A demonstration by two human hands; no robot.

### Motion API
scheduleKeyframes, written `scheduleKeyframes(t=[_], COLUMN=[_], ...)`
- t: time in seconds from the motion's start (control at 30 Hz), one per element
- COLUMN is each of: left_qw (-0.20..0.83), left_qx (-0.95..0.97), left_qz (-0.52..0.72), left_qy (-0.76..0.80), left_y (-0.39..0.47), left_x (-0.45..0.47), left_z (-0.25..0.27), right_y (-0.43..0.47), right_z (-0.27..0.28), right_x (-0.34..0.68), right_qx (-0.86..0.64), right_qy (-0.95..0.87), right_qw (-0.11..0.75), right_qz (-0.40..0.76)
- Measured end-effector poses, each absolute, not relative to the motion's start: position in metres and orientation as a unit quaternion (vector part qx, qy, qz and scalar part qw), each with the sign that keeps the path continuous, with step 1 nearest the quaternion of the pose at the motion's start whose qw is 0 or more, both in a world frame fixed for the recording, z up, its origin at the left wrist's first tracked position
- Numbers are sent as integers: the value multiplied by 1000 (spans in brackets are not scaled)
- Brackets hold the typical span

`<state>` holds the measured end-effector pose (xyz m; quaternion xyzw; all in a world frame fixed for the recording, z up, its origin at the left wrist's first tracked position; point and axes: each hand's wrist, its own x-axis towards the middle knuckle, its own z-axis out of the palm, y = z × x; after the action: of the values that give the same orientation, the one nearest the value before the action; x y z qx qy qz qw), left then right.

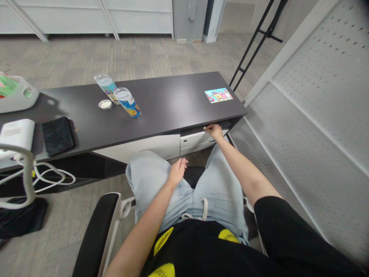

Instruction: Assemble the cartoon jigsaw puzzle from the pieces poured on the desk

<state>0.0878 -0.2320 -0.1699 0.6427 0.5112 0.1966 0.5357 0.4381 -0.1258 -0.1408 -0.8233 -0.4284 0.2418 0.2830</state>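
My right hand (214, 131) is at the front of the dark cabinet (167, 104), just above the white drawer front (198, 141) and below the tabletop's edge. Its thumb and fingers are pinched together, perhaps around something tiny that I cannot make out. Over my left thigh, my left hand (178, 171) hovers or rests with its fingers loosely extended and nothing visible in it. A colourful cartoon picture card (219, 95) lies flat on the tabletop's right end, beyond my right hand.
Left of centre stand two clear cartoon-print canisters (127, 102), beside a round lid (105, 104). Further left are a black flat case (58, 135), a white box (17, 134), a white basket (19, 94) and white cables (54, 175). A perforated panel (311, 115) borders the right.
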Motion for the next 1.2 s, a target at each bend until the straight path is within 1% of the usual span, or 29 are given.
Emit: scheduleKeyframes(t=[0.17, 0.33, 0.43, 0.5, 0.57, 0.63, 0.7, 0.77, 0.8, 0.87, 0.9, 0.93, 1.0, 1.03, 1.1, 1.2], left_qw=[538, 525, 512, 489, 442, 365, 276, 202, 168, 106, 109, 133, 189, 204, 218, 223], left_qx=[644, 644, 647, 653, 653, 636, 599, 570, 561, 554, 546, 549, 590, 605, 624, 634], left_qz=[183, 188, 214, 251, 314, 397, 484, 544, 566, 573, 558, 530, 479, 467, 464, 461], left_qy=[512, 523, 524, 521, 529, 552, 575, 582, 580, 594, 616, 632, 622, 611, 589, 579], left_y=[-233, -233, -238, -241, -235, -213, -170, -113, -83, -30, -9, 6, 24, 28, 31, 31], left_x=[86, 89, 87, 81, 70, 54, 35, 17, 9, -4, -8, -12, -16, -18, -19, -20], left_z=[-169, -162, -145, -125, -99, -68, -37, -13, -5, 1, -1, -5, -17, -23, -33, -39], right_y=[-121, -127, -147, -170, -196, -220, -234, -231, -223, -192, -171, -148, -97, -72, -28, 20], right_z=[-145, -138, -121, -106, -92, -76, -56, -28, -12, 23, 40, 54, 76, 83, 91, 91], right_x=[442, 444, 444, 441, 433, 421, 405, 383, 370, 341, 326, 310, 279, 264, 237, 204], right_qx=[-806, -780, -752, -710, -666, -636, -616, -586, -565, -546, -552, -556, -538, -525, -505, -495], right_qy=[-447, -483, -520, -561, -594, -612, -625, -644, -663, -687, -686, -684, -676, -672, -682, -698], right_qw=[253, 259, 263, 258, 241, 228, 224, 221, 218, 255, 285, 325, 412, 442, 458, 443], right_qz=[294, 301, 307, 339, 381, 410, 425, 439, 440, 407, 378, 343, 289, 278, 265, 267])
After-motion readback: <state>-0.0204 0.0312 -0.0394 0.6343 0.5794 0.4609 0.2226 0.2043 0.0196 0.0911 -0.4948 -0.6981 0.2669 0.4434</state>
